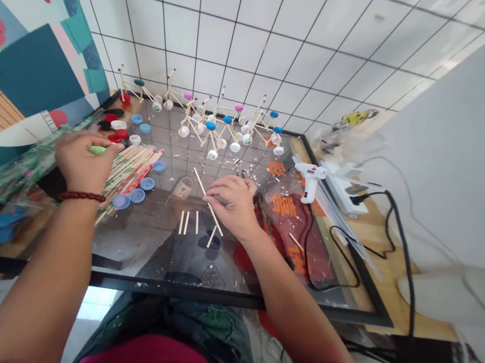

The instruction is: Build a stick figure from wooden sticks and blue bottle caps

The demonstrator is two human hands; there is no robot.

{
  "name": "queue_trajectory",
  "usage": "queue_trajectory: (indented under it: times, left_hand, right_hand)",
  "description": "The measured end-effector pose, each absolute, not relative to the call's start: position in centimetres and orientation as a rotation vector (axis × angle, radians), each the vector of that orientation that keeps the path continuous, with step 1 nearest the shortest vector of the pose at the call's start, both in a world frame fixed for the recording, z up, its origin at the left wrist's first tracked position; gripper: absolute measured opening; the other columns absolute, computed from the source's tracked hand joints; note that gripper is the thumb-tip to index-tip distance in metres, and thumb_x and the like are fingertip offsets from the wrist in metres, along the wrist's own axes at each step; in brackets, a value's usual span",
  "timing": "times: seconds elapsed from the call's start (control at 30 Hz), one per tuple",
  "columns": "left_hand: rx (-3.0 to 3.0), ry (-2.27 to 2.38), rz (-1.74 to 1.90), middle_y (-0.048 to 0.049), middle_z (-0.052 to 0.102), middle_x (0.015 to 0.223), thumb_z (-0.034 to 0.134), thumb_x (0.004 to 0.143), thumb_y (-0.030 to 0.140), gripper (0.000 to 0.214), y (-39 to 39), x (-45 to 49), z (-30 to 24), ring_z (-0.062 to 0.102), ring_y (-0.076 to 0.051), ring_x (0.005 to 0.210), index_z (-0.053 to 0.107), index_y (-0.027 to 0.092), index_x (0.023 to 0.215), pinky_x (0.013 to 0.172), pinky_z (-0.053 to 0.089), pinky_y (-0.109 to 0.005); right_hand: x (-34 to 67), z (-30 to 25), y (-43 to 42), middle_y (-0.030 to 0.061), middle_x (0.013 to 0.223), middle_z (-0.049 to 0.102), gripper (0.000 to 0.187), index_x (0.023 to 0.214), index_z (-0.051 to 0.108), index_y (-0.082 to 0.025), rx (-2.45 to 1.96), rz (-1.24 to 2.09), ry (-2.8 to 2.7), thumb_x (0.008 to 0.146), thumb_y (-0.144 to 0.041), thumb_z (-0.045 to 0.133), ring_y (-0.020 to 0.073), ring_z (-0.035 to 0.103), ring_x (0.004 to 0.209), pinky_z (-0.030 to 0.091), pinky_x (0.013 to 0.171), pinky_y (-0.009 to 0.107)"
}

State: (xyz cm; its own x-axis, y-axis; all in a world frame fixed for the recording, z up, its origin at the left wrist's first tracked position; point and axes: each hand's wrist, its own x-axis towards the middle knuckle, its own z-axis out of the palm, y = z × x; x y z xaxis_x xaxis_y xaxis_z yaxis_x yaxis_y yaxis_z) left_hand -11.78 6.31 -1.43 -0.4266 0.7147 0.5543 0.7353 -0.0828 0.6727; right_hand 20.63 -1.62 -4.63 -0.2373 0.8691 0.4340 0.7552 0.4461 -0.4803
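Observation:
My left hand (84, 161), with a dark red bead bracelet, is closed on a light green thing (97, 150), perhaps a bottle cap, mostly hidden by the fingers. It is above the left end of a bundle of wooden sticks (132, 167). Between the thumb and fingers of my right hand (235, 204) is a thin wooden stick (199, 179), slanting over the middle of the glass tabletop. Several short cut sticks (187, 222) lie just to the left and below that hand. Blue bottle caps (147, 183) sit along the bundle's right side.
Small stick models with coloured caps (227, 120) stand along the back. Red, white and black caps (117, 125) lie at the back left. A white glue gun (310, 182) trails its cord at right, beside a power strip (346, 192). Wood scraps litter the glass.

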Motion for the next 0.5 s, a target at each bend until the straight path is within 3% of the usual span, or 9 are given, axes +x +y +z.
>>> queue_trajectory:
  times: [0.07,0.17,0.37,0.5]
  left_hand:
    - [-1.672,-2.051,-1.564,-0.0062,0.072,0.095,0.089,0.075,0.024,0.02,6.2,-11.4,-1.4,0.067,-0.028,0.107,0.07,0.019,0.075,0.114,0.048,-0.047]
    - [-1.655,-2.043,-1.531,-0.0095,0.071,0.106,0.086,0.074,0.019,0.019,6.2,-11.3,-1.5,0.063,-0.03,0.116,0.069,0.019,0.081,0.12,0.041,-0.05]
    - [-1.629,-2.087,-1.498,-0.0098,0.071,0.104,0.083,0.074,0.017,0.015,6.4,-12.8,-1.8,0.064,-0.032,0.116,0.071,0.018,0.082,0.116,0.045,-0.049]
    - [-1.732,-2.124,-1.373,-0.0089,0.073,0.097,0.082,0.078,0.023,0.011,6.0,-13.0,-1.7,0.065,-0.031,0.107,0.074,0.017,0.083,0.109,0.047,-0.047]
  right_hand:
    - [20.5,-4.8,-1.6,0.002,0.115,0.084,0.005,0.093,0.084,-0.029,-1.367,0.252,-2.112,0.096,-0.026,0.081,0.0289,0.065,0.128,0.028,0.115,0.052]
    - [20.8,-4.3,-1.8,0.0005,0.116,0.083,0.013,0.093,0.083,-0.03,-1.348,0.329,-2.232,0.096,-0.018,0.078,0.0273,0.064,0.127,0.026,0.116,0.051]
    - [23.2,-2.2,-2.5,0.0029,0.103,0.076,0.02,0.082,0.08,-0.022,-1.243,0.675,-2.581,0.075,-0.022,0.099,0.0289,0.064,0.114,0.031,0.106,0.048]
    - [23.4,-2.2,-2.5,0.0024,0.094,0.073,0.021,0.076,0.077,-0.02,-1.3,0.617,-2.628,0.075,-0.019,0.099,0.0275,0.062,0.107,0.032,0.1,0.045]
